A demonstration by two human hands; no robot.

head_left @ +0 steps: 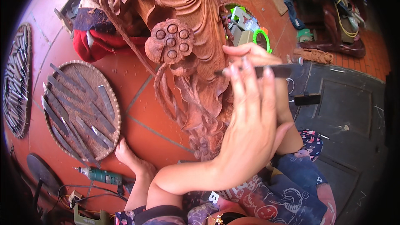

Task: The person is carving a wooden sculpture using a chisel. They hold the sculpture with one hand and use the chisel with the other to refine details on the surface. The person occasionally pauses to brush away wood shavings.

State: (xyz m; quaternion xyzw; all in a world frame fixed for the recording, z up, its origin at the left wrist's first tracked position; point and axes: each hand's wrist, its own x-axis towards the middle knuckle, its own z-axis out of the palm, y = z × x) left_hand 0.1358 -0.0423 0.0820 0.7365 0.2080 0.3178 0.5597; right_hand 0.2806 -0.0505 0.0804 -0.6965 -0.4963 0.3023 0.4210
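Note:
A reddish-brown wood carving with draped folds and a round lotus seed pod lies before me. Beside its lower right edge, my right hand is closed around a dark, flat carving blade, partly hidden behind my left hand. The blade's narrow end points left, close to the wood; I cannot tell whether it touches. My left hand crosses in front with its fingers stretched out and its thumb apart. Its fingertips lie over the blade, slightly blurred.
A round woven tray of flat blades lies at left; another tray of tools sits farther left. A green rotary tool with cables is near my bare foot. At right are a dark panel and a phone.

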